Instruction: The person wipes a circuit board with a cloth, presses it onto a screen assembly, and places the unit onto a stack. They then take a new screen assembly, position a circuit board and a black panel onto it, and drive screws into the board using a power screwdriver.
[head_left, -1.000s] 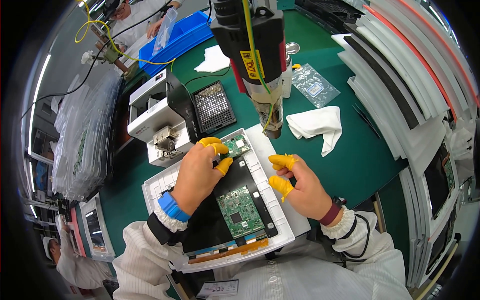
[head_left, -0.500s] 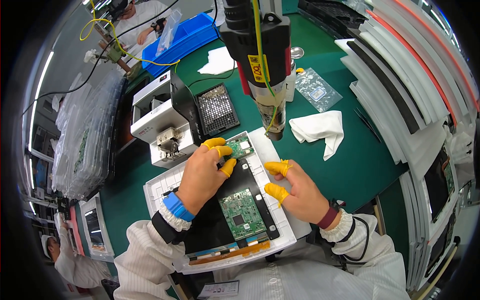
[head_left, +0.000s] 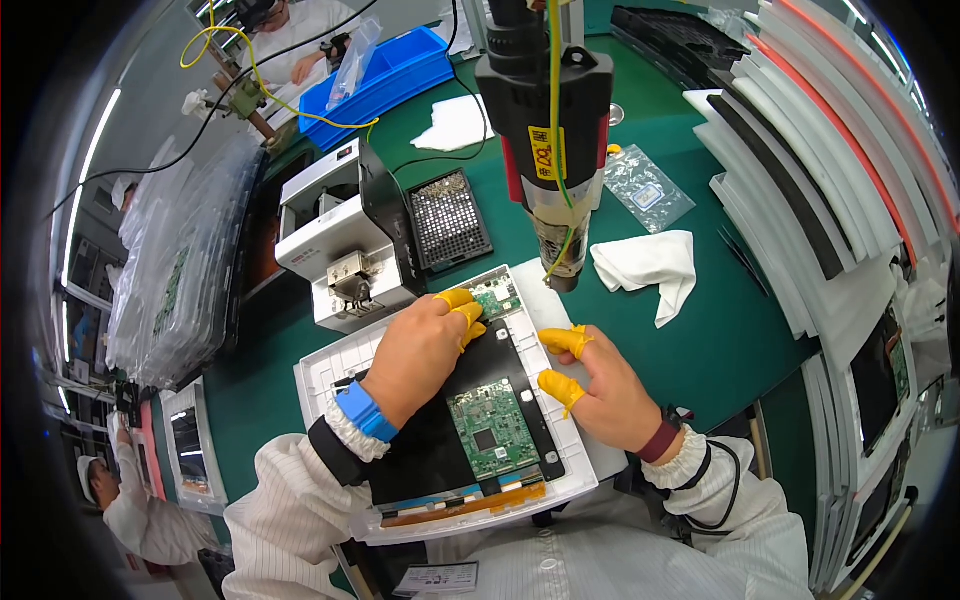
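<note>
A white plastic display housing [head_left: 585, 465] lies tilted before me, with a black panel and a larger green circuit board [head_left: 493, 430] in it. At its far end sits a smaller green circuit board [head_left: 497, 296]. My left hand [head_left: 425, 350], wearing yellow finger cots and a blue wrist strap, is bent over the panel beside the small board. Its thumb and fingertips are pressed together; what is between them is hidden. My right hand [head_left: 612, 400], also in yellow finger cots, rests at the housing's right rim, thumb and index finger apart.
An electric screwdriver [head_left: 555, 150] hangs just beyond the housing. Behind my left hand stand a white screw feeder [head_left: 345, 240] and a black screw tray [head_left: 448, 218]. A white cloth [head_left: 650, 265], tweezers [head_left: 742, 258] and stacked foam trays [head_left: 790, 190] are at right; a blue bin [head_left: 400, 75] stands far back.
My left thumb has closed in against the fingertips near the small board. My right hand stays at the rim. The whole view has shifted slightly.
</note>
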